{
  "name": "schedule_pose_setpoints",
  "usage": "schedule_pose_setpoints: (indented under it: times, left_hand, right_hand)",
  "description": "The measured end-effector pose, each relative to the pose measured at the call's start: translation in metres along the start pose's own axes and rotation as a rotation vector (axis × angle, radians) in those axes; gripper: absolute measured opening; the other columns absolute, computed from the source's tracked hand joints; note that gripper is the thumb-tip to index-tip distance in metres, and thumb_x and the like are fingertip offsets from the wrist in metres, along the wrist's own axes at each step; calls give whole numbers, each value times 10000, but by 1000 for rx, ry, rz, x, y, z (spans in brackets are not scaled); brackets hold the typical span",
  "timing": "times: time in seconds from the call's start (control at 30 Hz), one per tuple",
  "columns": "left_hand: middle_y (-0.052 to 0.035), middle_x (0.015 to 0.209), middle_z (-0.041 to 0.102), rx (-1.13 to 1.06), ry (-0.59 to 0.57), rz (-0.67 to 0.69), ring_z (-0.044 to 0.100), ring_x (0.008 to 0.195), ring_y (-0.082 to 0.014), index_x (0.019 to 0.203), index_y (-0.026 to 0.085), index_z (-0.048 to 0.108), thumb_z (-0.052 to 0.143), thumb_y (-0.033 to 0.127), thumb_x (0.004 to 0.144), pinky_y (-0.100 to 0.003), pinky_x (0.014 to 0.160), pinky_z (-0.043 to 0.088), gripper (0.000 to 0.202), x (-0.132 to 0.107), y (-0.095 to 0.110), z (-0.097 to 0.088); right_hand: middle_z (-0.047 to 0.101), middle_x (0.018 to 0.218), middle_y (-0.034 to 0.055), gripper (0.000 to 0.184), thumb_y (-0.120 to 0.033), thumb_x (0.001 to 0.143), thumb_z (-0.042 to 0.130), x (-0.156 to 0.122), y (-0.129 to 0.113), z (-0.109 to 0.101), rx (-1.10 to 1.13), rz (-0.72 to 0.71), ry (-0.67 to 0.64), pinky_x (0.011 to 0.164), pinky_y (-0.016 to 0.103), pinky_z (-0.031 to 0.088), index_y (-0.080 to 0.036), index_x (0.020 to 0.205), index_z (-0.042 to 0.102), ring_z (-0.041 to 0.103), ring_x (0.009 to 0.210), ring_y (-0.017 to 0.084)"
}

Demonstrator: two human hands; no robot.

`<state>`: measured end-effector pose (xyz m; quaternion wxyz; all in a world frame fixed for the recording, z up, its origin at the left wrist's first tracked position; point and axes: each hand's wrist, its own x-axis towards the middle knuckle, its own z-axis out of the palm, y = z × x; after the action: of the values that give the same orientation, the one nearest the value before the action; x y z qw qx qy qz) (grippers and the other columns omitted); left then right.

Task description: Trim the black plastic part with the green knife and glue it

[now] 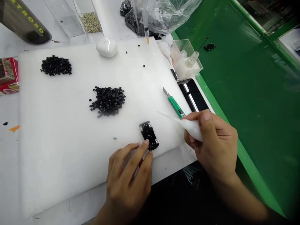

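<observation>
A small, shiny black part (149, 135) with silvery edges and a hole in its middle lies on the white foam pad (70, 156), near the front edge. Fingers extended, my left hand (131, 178) reaches it from below, and one fingertip rests on its lower end. My right hand (213, 140) is closed round a white squeeze dropper (193, 128). The dropper's long thin tip points left, above the pad and to the upper right of the part. Just beyond that hand lies a green utility knife (175, 106), blade exposed, its rear end hidden by the fingers.
Two heaps of small black pieces, a nearer pile (109, 100) and a farther pile (56, 65), sit on the pad. A white rounded case (106, 47) is at its back edge. To the right are a clear box (187, 59) and a black phone-like slab (193, 93).
</observation>
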<state>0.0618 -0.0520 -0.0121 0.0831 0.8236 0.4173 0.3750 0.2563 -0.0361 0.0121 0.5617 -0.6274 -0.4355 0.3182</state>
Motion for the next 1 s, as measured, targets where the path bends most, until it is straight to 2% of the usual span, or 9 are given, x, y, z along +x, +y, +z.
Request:
schedule_pose_setpoints:
  times: [0.1, 0.2, 0.3, 0.4, 0.6, 0.77, 1.0]
  left_hand:
    - [-145, 1089, 761, -5, -6, -3, 689, 991, -326, 940, 88, 732, 713, -111, 703, -489, 758, 600, 310, 0, -1, 2]
    - [-146, 1094, 760, -1, -7, -8, 691, 990, -325, 929, 88, 735, 727, -102, 697, -484, 757, 600, 300, -1, -1, 3]
    - [-163, 1095, 757, -16, -6, -12, 697, 988, -327, 904, 76, 741, 730, -111, 682, -479, 763, 600, 291, -3, -1, 1]
    - [-179, 1098, 753, -32, 1, -26, 696, 1013, -334, 892, 70, 748, 723, -122, 676, -481, 788, 597, 291, -5, 0, 0]
    - [-184, 1048, 764, -40, 19, -48, 709, 979, -323, 859, 71, 753, 723, -128, 671, -461, 766, 600, 275, -6, -1, 2]
    - [-174, 1007, 773, -48, 49, -58, 718, 969, -306, 812, 73, 741, 723, -123, 679, -432, 757, 613, 238, -4, -1, 1]
    - [-179, 1018, 771, -53, 48, -53, 715, 978, -313, 815, 55, 724, 695, -107, 664, -448, 781, 605, 224, -6, 0, 2]
  right_hand:
    - [412, 560, -59, 188, -326, 887, 682, -6, 6, 0, 287, 128, -18, 332, 231, 291, -217, 786, 566, 362, 420, 88]
    - [314, 538, -86, 298, -263, 853, 686, -5, 9, 7, 458, 132, -102, 393, 246, 304, -232, 717, 423, 323, 435, 91]
    - [262, 525, -79, 391, -213, 896, 622, -5, 10, 14, 485, 78, -164, 417, 259, 284, -224, 641, 326, 295, 437, 90]
    - [213, 520, -77, 447, -177, 923, 591, -6, 12, 17, 430, 24, -157, 390, 269, 241, -227, 612, 273, 239, 414, 86]
    - [204, 516, -72, 489, -172, 903, 633, -11, 14, 18, 289, 35, -84, 372, 303, 194, -246, 588, 267, 223, 398, 96]
    - [260, 496, -71, 479, -222, 863, 718, -12, 14, 19, 294, 104, -31, 385, 311, 218, -236, 556, 351, 247, 395, 92]
    - [226, 488, -61, 492, -245, 877, 708, -12, 16, 18, 196, 49, -33, 368, 331, 272, -250, 557, 334, 265, 398, 116]
